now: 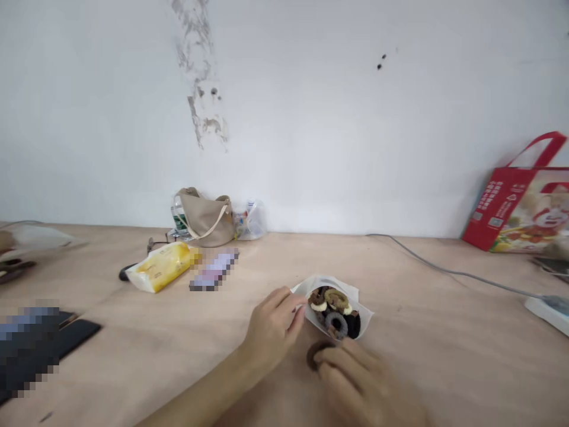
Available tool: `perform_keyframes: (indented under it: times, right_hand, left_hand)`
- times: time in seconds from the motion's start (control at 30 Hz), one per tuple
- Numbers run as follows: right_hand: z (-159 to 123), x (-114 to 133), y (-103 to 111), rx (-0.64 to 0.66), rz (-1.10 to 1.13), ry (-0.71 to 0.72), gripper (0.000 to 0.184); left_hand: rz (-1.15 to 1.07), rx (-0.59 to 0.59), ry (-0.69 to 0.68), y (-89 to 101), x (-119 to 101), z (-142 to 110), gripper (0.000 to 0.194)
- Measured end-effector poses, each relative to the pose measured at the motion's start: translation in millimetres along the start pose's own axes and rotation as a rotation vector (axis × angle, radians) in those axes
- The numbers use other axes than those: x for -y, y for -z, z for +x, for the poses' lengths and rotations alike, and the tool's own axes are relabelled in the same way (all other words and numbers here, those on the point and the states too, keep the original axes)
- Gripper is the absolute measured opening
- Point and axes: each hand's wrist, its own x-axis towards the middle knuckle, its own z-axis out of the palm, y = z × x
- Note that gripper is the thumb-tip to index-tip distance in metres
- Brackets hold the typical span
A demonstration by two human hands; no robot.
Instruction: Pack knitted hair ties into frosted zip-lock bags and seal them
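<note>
Soft fabric hair ties [335, 308] in brown, black, grey and cream, heaped inside a white translucent plastic pouch [332, 305]. Pouch lies flat on the table, just right of centre in view, mouth toward the left hand. One separate dark brown hair tie [315, 356] sits on the bare table just below the pouch, not touching it.

Left hand [271, 332]: fingers drawn together at the pouch's left edge, fingertips [299, 303] touching it; cannot tell whether they grip it. Right hand [358, 379]: blurred, fingers curled down over the loose brown tie, partly covering it; cannot tell whether it is clamped. Hands apart, close to each other.

Surface is a pale plywood table [178, 356]. Farther out: a yellow-and-white soft packet [162, 268] lying flat; beside it a pixelated flat object [214, 270], unreadable. Behind these, against the wall, a beige shoulder bag [204, 220], with a clear plastic bag [251, 220] at its right. Thin grey cable [453, 273] runs across the table to a white power strip [549, 311]. Far right, a red printed tote bag [518, 204] leans on the white wall [311, 118], which has a patch of peeled paint [200, 77]. Near left edge, a black flat device [77, 335], partly pixelated.
</note>
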Motion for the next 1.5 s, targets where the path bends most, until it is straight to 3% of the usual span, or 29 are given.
perform_keyframes:
  times: [0.1, 0.23, 0.4, 0.5, 0.6, 0.73, 0.87, 1.07, 1.17, 1.27, 1.4, 1.5]
  right_hand:
    - [-7.6, -22.3, 3.7, 0.02, -0.148, -0.098, 0.029]
    - [-19.6, -37.6, -4.6, 0.034, -0.263, -0.12, 0.032]
    - [-30.0, -40.2, 3.1, 0.021, -0.186, -0.177, 0.04]
    - [-38.1, -56.0, 12.2, 0.104, -0.189, -0.219, 0.047]
    - [-40.7, -75.5, 18.6, 0.194, -0.212, -0.249, 0.038]
    - [-27.7, -89.3, 32.9, 0.251, -0.069, -0.325, 0.024]
    - [-7.6, -90.2, 55.6, 0.137, 0.053, -0.486, 0.024]
    - [14.5, -88.1, 85.7, 0.114, 0.076, -0.425, 0.024]
    - [20.1, -88.6, 96.6, 0.054, 0.059, -0.391, 0.02]
    - [17.9, -87.0, 97.5, 0.004, 0.037, -0.407, 0.017]
    - [7.0, -81.6, 90.0, -0.019, 0.022, -0.503, 0.014]
    - [3.1, -79.0, 91.5, -0.053, 0.03, -0.565, 0.011]
  left_hand:
    - [-0.039, -0.037, -0.002, -1.0, 2.8, -0.8, 0.028]
    - [0.003, 0.103, -0.064, -1.9, 5.1, -1.7, 0.04]
    - [0.09, 0.18, -0.086, -2.0, 11.0, -0.4, 0.022]
    - [0.035, 0.205, -0.052, 1.0, 13.6, 3.4, 0.019]
    - [-0.025, 0.209, 0.012, 6.6, 15.1, 8.4, 0.019]
    - [-0.112, 0.212, 0.068, 21.2, 12.3, 19.5, 0.017]
    - [-0.214, 0.245, 0.147, 40.4, 3.0, 33.0, 0.015]
    - [-0.219, 0.31, 0.128, 62.7, -2.7, 40.7, 0.016]
    - [-0.24, 0.287, 0.142, 70.4, -1.7, 39.2, 0.016]
    - [-0.31, 0.162, 0.19, 68.3, -1.9, 34.0, 0.016]
    - [-0.526, -0.1, 0.354, 54.8, -3.2, 24.4, 0.007]
    - [-0.693, -0.134, 0.484, 50.0, -4.1, 20.2, 0.016]
